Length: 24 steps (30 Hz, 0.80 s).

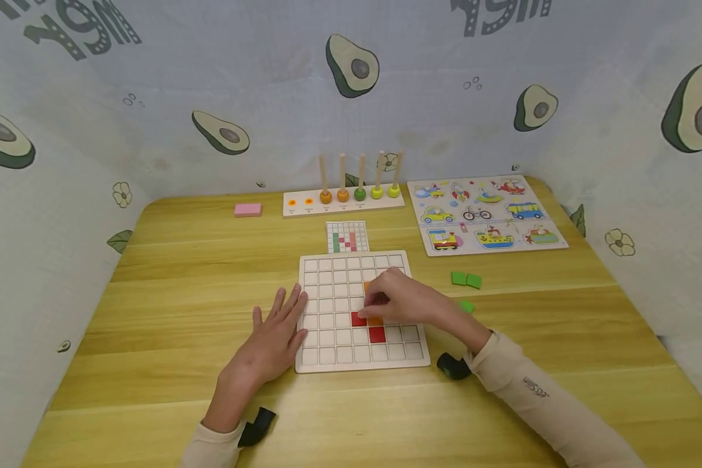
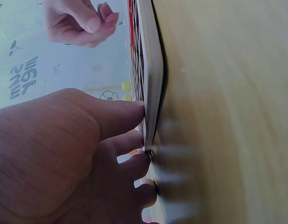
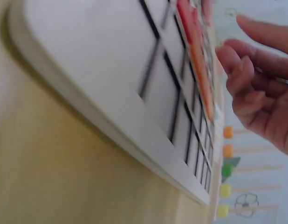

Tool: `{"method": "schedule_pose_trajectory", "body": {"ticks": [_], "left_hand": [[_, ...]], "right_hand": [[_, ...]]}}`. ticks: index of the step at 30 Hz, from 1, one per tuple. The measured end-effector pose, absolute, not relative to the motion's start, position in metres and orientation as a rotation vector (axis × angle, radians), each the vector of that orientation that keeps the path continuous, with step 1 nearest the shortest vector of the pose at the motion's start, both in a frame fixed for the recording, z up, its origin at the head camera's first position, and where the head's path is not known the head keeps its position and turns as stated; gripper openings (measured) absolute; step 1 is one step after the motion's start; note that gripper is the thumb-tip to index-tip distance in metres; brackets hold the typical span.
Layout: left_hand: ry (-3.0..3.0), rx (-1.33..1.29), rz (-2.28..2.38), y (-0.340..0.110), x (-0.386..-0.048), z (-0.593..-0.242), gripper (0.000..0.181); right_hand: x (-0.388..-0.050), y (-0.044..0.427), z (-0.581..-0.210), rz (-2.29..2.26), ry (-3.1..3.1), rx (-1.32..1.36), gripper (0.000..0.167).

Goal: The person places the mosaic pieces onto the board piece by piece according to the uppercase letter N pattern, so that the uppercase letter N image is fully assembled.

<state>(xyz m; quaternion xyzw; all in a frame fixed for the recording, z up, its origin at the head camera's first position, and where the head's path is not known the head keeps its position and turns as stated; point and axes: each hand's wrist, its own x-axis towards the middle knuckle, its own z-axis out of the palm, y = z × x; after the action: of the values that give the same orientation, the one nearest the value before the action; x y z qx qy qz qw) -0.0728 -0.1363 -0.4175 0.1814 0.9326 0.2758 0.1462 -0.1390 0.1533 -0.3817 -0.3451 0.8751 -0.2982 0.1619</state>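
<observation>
A beige cloth sleeve leads to the right hand, loosely bent and seemingly empty, just above the leftmost flat red square tile, nearer it than the spread left hand.

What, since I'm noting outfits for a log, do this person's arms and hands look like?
The left sleeve and right sleeve are beige; the right one carries dark lettering, too small to read surely. A black, bent piece shows by the left sleeve's end, another by the right's. The left hand and right hand wear no gloves, and no rings show.
</observation>
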Motion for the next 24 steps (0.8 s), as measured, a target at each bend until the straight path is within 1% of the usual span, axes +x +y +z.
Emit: {"method": "schedule_pose_trajectory", "body": {"ticks": [6, 8, 18, 24], "left_hand": [[2.687, 0.519, 0.796, -0.136, -0.073, -0.417, 0.067], [2.688, 0.519, 0.798, -0.137, -0.073, -0.418, 0.067], [2.682, 0.534, 0.792, -0.138, -0.073, -0.419, 0.067], [2.684, 0.539, 0.802, -0.137, -0.072, -0.418, 0.067]], "right_hand": [[-0.142, 0.185, -0.369, -0.916, 2.406, -1.033, 0.007], [-0.142, 0.196, -0.365, -0.931, 2.396, -1.023, 0.006], [-0.137, 0.251, -0.354, -0.894, 2.419, -0.849, 0.011], [-0.134, 0.273, -0.358, -0.881, 2.395, -0.864, 0.018]]}}
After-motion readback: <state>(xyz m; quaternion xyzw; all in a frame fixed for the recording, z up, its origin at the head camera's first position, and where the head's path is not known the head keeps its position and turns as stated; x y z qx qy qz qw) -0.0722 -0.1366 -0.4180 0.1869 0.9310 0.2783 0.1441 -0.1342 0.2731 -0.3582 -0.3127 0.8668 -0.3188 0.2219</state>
